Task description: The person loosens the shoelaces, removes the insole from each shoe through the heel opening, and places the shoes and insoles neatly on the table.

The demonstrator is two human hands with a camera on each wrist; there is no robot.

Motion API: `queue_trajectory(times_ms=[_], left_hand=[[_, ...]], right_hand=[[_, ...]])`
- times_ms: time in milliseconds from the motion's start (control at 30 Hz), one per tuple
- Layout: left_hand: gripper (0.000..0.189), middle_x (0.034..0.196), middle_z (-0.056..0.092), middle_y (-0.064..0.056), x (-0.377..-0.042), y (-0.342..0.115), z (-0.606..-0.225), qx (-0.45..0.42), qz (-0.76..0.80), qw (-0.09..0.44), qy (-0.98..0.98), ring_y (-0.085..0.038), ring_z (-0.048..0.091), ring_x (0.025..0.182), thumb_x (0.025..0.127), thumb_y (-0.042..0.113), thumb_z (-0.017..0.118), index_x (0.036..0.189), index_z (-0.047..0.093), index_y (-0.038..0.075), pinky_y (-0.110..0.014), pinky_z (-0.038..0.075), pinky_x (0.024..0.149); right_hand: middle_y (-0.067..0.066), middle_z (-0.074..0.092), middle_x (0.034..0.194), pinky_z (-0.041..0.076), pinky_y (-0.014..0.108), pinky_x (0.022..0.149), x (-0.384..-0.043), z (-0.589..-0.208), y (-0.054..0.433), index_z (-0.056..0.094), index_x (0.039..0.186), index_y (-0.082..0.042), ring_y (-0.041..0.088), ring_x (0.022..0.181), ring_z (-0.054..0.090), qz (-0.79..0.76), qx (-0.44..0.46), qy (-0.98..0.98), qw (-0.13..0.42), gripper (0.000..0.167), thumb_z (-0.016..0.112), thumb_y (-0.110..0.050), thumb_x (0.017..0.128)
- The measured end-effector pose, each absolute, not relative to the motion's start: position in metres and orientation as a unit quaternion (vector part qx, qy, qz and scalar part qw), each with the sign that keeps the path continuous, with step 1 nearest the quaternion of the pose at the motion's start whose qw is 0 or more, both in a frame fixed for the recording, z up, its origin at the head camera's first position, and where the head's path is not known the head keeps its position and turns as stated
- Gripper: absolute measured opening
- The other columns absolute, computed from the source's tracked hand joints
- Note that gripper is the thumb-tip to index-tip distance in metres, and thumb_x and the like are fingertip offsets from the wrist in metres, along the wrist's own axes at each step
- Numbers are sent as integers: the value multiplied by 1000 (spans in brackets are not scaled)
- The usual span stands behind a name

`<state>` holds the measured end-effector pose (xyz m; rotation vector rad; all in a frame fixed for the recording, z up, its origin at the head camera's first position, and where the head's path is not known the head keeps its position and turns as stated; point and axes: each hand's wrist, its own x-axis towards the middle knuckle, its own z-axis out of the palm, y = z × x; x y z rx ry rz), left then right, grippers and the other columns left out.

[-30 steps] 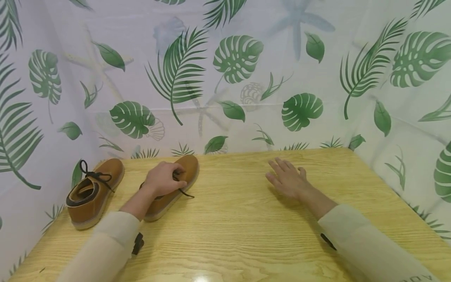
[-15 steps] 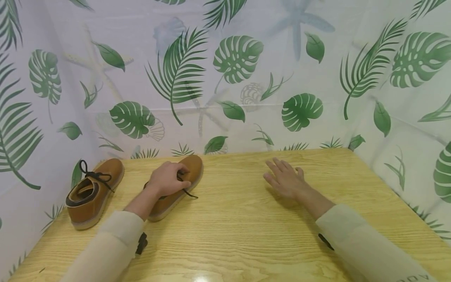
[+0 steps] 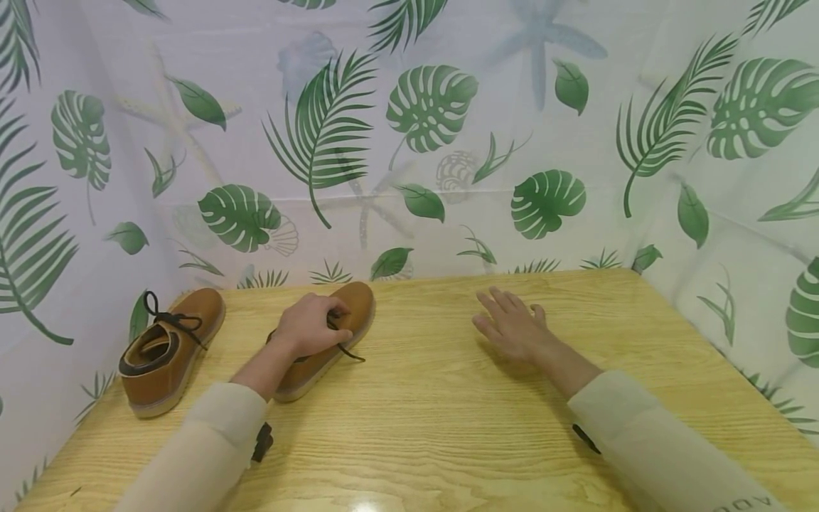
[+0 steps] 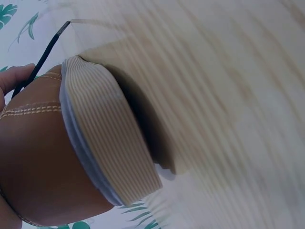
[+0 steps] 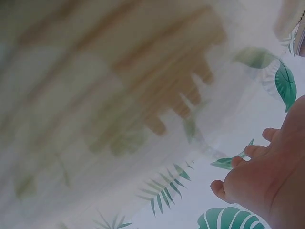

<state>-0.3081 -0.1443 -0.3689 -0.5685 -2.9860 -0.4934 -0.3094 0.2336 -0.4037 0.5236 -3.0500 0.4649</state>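
Note:
A brown lace-up shoe (image 3: 358,301) with a pale sole stands on the table left of centre, toe pointing to the far right. Over its lacing lies my left hand (image 3: 311,328), gripping the shoe from above and hiding much of its upper. One dark lace (image 3: 350,353) sticks out past the thumb. In the left wrist view the stitched brown side and ribbed sole (image 4: 105,129) fill the left part. My right hand (image 3: 512,328) hovers palm down above the table, fingers spread and holding nothing. Further left, a matching shoe (image 3: 200,309) stands with its lace tied in a bow.
The wood-grain table (image 3: 409,427) runs back to a white leaf-print cloth (image 3: 473,235), which also hangs along both sides. Bare wood lies between the gripped shoe and my right hand.
The gripped shoe has slid a little to the right with my left hand. My right hand has drifted slightly left. The other shoe has stayed put.

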Motion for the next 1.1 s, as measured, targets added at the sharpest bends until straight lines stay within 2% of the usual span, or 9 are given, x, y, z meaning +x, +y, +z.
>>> queue_trajectory(times_ms=[1100], left_hand=[[39, 117, 71, -2, -308, -129, -370, -193, -168, 25, -966, -26, 63, 112, 87, 35, 74, 121, 71, 18, -45, 54, 88]], right_hand=[[15, 17, 166, 11, 76, 109, -307, -402, 228, 26, 159, -12, 42, 151, 17, 151, 168, -974, 1, 65, 30, -50, 107]])
